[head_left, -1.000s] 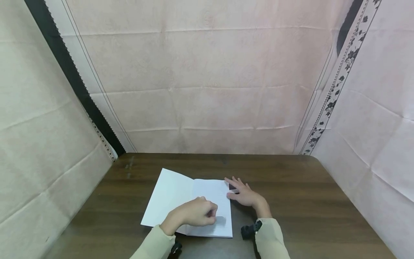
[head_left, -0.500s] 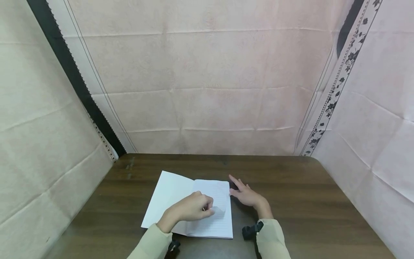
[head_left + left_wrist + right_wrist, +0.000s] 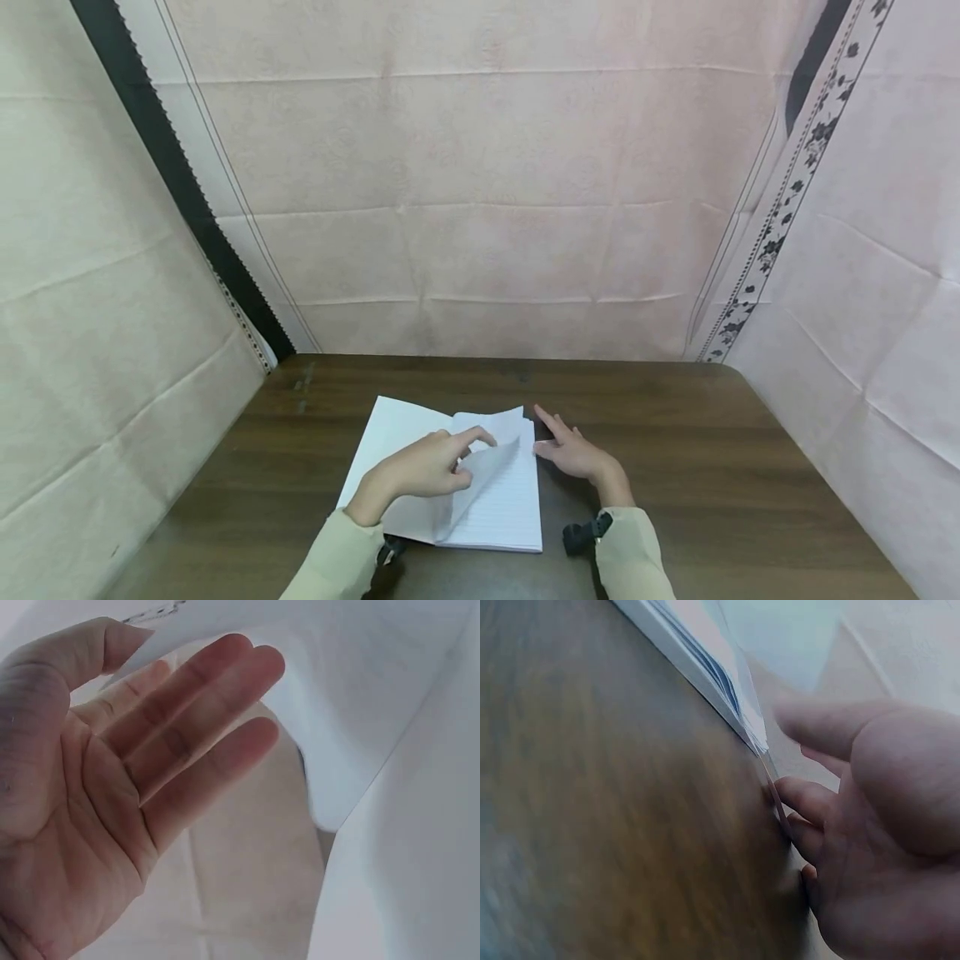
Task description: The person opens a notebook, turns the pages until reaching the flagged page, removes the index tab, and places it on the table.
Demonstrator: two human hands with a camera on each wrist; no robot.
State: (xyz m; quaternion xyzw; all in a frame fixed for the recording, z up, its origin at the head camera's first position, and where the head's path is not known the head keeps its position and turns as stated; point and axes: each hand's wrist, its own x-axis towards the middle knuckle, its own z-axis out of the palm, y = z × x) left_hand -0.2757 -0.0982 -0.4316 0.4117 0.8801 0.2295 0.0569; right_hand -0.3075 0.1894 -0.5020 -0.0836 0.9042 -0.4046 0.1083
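Observation:
A notebook (image 3: 501,521) with lined white pages lies spread on the wooden table. One of its pages (image 3: 489,468) is raised and curved, bending up from the right side. My left hand (image 3: 423,467) is over the middle of the notebook with its index finger stretched across this raised page. In the left wrist view, the fingers (image 3: 187,712) are spread and fairly straight, alongside the curved white paper (image 3: 352,697). At the notebook's right edge is my right hand (image 3: 573,454), fingers extended and thumb by the page edges (image 3: 705,664).
The brown table (image 3: 675,467) stretches out around the notebook. Pale cloth (image 3: 480,208) hangs behind it and on both sides. Dark wrist devices, including the one at the right cuff (image 3: 581,536), sit close to the tabletop.
My left hand has moved left and its curled fingers have spread. The page has risen from the right side and bends leftward. My right hand has slid slightly off the notebook's edge.

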